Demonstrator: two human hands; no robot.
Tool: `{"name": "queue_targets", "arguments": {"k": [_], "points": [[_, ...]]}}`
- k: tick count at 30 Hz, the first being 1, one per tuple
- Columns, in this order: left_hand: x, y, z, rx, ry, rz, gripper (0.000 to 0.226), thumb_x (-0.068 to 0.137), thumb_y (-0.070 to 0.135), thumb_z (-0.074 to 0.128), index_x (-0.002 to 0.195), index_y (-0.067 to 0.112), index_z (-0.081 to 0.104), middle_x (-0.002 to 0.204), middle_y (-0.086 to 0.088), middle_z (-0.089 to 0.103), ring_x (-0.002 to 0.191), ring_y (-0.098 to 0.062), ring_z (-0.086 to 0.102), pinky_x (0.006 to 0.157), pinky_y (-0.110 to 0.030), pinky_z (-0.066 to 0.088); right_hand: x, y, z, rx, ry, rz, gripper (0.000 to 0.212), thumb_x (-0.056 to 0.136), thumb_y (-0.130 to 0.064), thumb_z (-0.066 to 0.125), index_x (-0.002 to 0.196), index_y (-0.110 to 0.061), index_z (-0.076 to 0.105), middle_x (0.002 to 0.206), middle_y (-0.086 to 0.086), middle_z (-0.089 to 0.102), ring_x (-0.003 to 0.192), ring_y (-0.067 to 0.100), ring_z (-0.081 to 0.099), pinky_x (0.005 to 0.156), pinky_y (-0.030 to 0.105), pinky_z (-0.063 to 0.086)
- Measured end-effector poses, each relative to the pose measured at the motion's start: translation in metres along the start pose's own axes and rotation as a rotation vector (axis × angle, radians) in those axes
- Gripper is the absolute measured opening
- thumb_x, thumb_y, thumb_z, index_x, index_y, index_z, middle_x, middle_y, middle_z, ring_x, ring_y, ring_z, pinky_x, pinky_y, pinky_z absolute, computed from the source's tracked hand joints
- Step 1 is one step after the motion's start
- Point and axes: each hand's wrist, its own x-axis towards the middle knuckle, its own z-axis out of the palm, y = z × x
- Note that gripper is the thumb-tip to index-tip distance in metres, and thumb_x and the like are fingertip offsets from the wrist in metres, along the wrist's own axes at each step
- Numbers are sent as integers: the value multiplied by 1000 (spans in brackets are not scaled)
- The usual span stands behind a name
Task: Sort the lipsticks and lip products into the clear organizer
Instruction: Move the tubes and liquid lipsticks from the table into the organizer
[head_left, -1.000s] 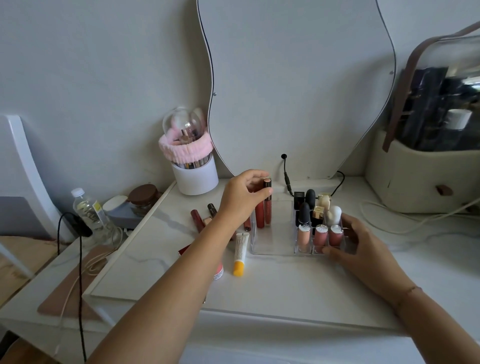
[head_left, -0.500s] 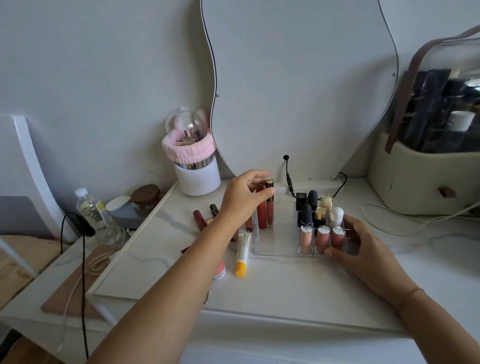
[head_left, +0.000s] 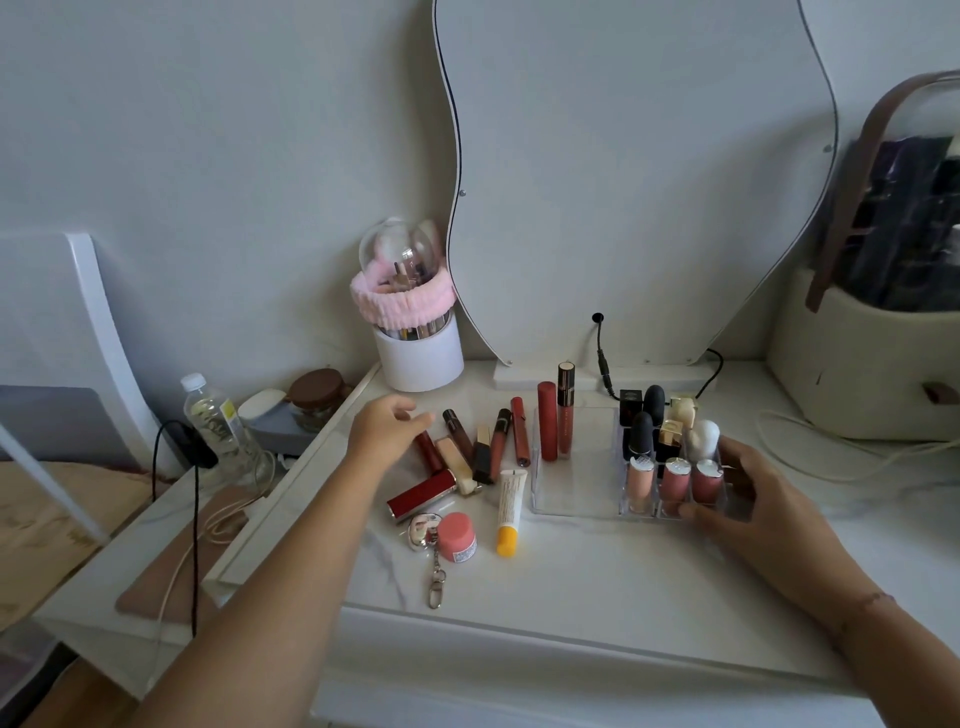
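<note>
The clear organizer (head_left: 576, 499) stands on the white marble tabletop. Two tall red lip gloss tubes (head_left: 556, 421) stand upright in its left section. Several lipsticks and pink glosses (head_left: 672, 457) fill the small right compartments. My right hand (head_left: 748, 499) holds the organizer's right front corner. A pile of loose lip products (head_left: 478, 447) lies left of the organizer, with a red lipstick case (head_left: 422, 494), a white and yellow tube (head_left: 510, 512) and a pink jar (head_left: 457, 535). My left hand (head_left: 387, 428) hovers over the left end of that pile, fingers loosely curled, holding nothing.
A white brush holder with a pink headband (head_left: 413, 332) stands behind the pile. A wavy mirror (head_left: 623, 182) leans at the back, its cable (head_left: 602, 353) trailing near the organizer. A beige bag (head_left: 872, 353) sits right. A water bottle (head_left: 218, 421) stands on the lower left shelf.
My left hand let go of the tall gloss tubes in the organizer and moved left, down over the loose pile. My right hand stayed on the organizer.
</note>
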Motion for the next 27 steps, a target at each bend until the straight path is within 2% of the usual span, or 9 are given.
{"name": "queue_targets", "arguments": {"k": [3,11,18,22,27], "points": [[0,-4,5,22,-2,-16,41,75,31,75,109,11,65,103,-6,67,98,-23,62,86,-31,45,0,1,1,-11,0,1,70,67,-25,80,127,-34,46,109,-12,61,101,10,57,79,26,39],[1,4,13,21,53,-21,33,73,14,71,106,12,68,105,-6,71,99,-21,63,92,-35,49,1,3,1,-4,1,19,70,67,-23,80,127,-33,46,111,-10,62,100,8,57,76,25,39],[-4,14,5,-196,159,1,22,75,9,68,97,11,71,96,-4,71,91,-15,64,84,-27,48,1,3,1,-26,2,15,71,67,-23,81,129,-31,46,111,-8,63,101,10,57,76,24,39],[-15,44,-15,-342,180,105,21,77,12,71,98,14,71,93,1,70,90,-12,67,89,-32,53,0,1,0,-33,3,9,72,67,-24,80,130,-29,46,111,-8,62,100,10,57,74,23,38],[-50,117,-35,-540,150,387,19,78,7,71,96,14,71,88,6,70,82,-2,66,80,-16,49,0,-2,-1,-19,3,5,71,67,-22,80,129,-31,46,109,-10,61,98,8,56,73,19,38]]}}
